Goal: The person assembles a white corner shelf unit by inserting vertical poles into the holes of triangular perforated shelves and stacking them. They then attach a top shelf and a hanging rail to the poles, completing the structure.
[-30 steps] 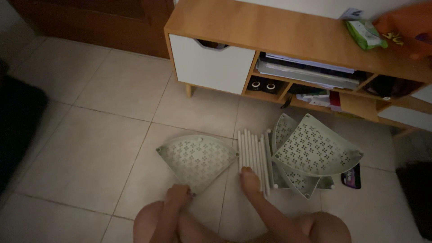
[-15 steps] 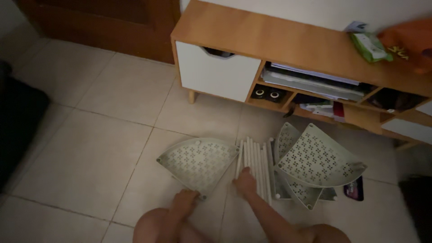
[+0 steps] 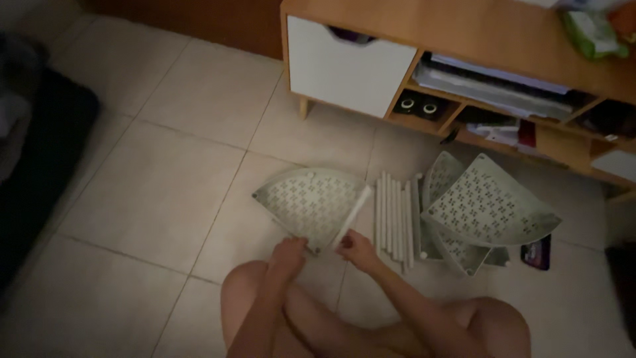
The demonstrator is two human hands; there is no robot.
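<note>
I sit on a tiled floor with my knees at the bottom of the view. A pale green perforated quarter-round shelf lies flat in front of me. My left hand grips its near corner. My right hand is closed on the lower end of a white tube, which slants along the shelf's right edge. Several more white tubes lie side by side just right of it. Further right, more green shelves are stacked loosely on each other.
A wooden cabinet with a white drawer front and open compartments of papers and small items stands beyond the parts. A dark flat object lies by the stack. Dark fabric covers the floor at left.
My right hand has left the row of tubes and now holds one tube against the shelf's right edge. My left hand has closed on the shelf's near corner. The view shifted left.
</note>
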